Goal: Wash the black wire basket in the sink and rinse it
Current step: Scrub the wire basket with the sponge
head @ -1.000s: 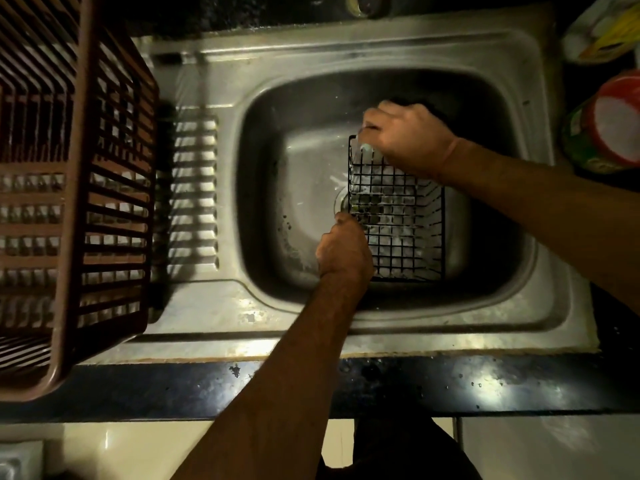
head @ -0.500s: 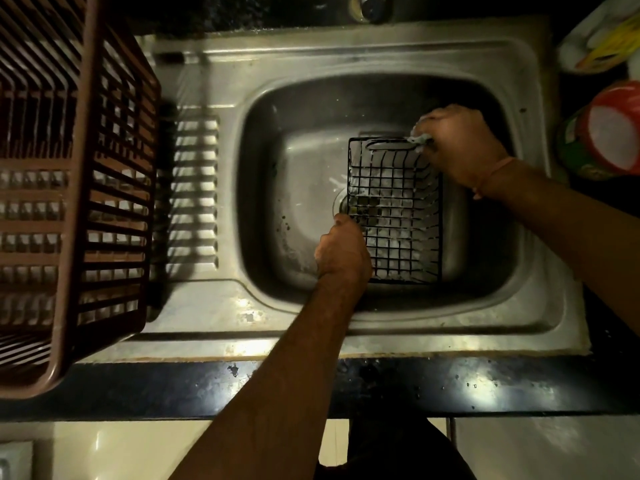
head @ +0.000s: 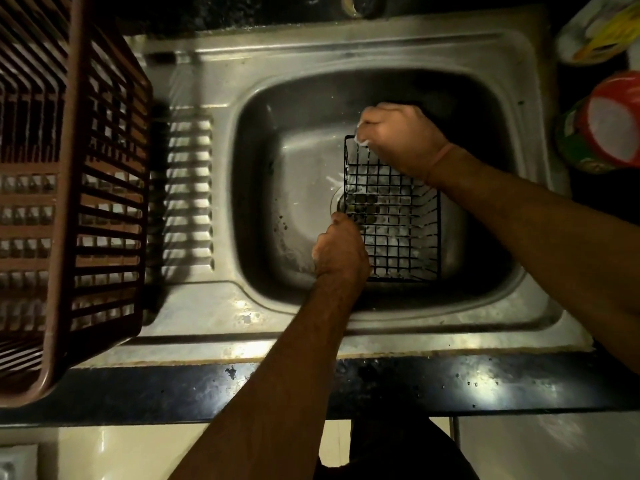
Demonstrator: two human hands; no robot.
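Note:
The black wire basket [head: 394, 216] stands in the steel sink [head: 298, 188], over the drain, with soapy foam on its wires. My left hand [head: 341, 249] grips the basket's near left rim. My right hand [head: 398, 136] is curled around something pale and foamy at the basket's far left corner; the thing itself is mostly hidden by my fingers.
A brown plastic dish rack [head: 69, 188] stands on the draining board at the left. A red-lidded green container [head: 602, 126] and a white and yellow packet [head: 599, 29] sit on the counter at the right. The tap base [head: 353, 3] is at the top edge.
My right hand moved from the basket's far right corner back to its far left corner along the far rim. My left hand kept its hold on the rim.

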